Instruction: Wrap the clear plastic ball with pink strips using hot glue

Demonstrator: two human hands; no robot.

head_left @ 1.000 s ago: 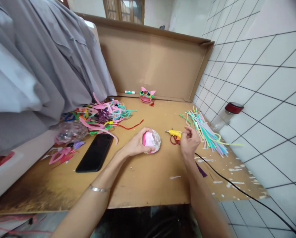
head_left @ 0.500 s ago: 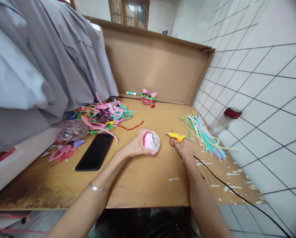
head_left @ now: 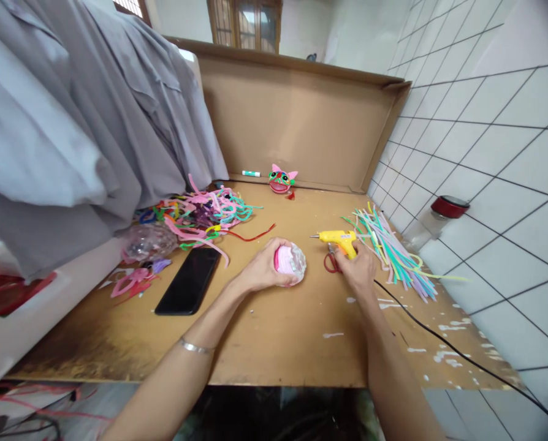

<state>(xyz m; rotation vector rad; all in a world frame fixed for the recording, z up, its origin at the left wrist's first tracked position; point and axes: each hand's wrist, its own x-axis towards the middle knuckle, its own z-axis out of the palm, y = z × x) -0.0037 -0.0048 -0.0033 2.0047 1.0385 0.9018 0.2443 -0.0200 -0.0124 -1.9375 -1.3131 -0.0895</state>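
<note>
My left hand (head_left: 265, 267) is wrapped round the left side of a pink and clear round piece (head_left: 291, 263), its clear end facing right. In my right hand (head_left: 357, 267) is a yellow glue gun (head_left: 337, 237), held by its handle, with the nozzle pointing left toward the round piece and apart from it. Red-handled scissors (head_left: 331, 262) lie beside and partly under my right hand. A black cable runs from near that hand to the lower right.
A black phone (head_left: 188, 282) and tangled pipe cleaners (head_left: 209, 211) lie left. Straight pipe cleaners (head_left: 393, 251) and a red-lidded jar (head_left: 439, 217) are right. At the back are a marker (head_left: 251, 174), a decorated face (head_left: 280, 179) and a cardboard wall (head_left: 296, 116).
My right hand has lifted the glue gun and turned its handle more upright, uncovering more of the scissors. The whole view has shifted slightly; my left hand keeps its grip.
</note>
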